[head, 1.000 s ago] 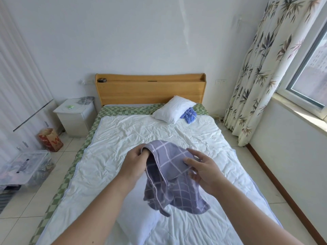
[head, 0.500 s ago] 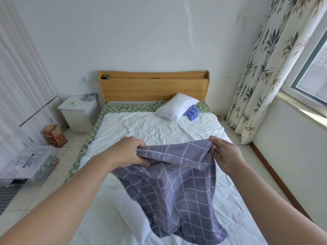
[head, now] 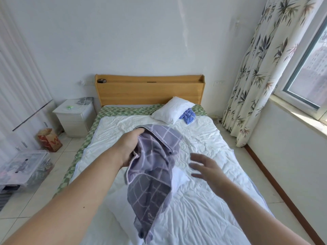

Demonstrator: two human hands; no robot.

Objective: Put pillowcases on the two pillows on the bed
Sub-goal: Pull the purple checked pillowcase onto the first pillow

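over bed (head: 194, 138) | left hand (head: 130, 147) grips pillowcase (head: 152, 167) | right hand (head: 207, 169) beside, apart

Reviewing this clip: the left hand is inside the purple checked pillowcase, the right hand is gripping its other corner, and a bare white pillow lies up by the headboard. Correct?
Not quite. In the head view the right hand grips nothing: it hovers open over the white quilt, apart from the purple checked pillowcase. The left hand is inside it, and the bare white pillow lies by the headboard.

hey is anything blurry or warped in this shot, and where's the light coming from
Head view: the right hand is motion-blurred at its fingers; the left hand gripping the purple pillowcase is sharper. Wide-angle bending shows in the curtain and walls. Daylight enters by the window, brightening its sill.
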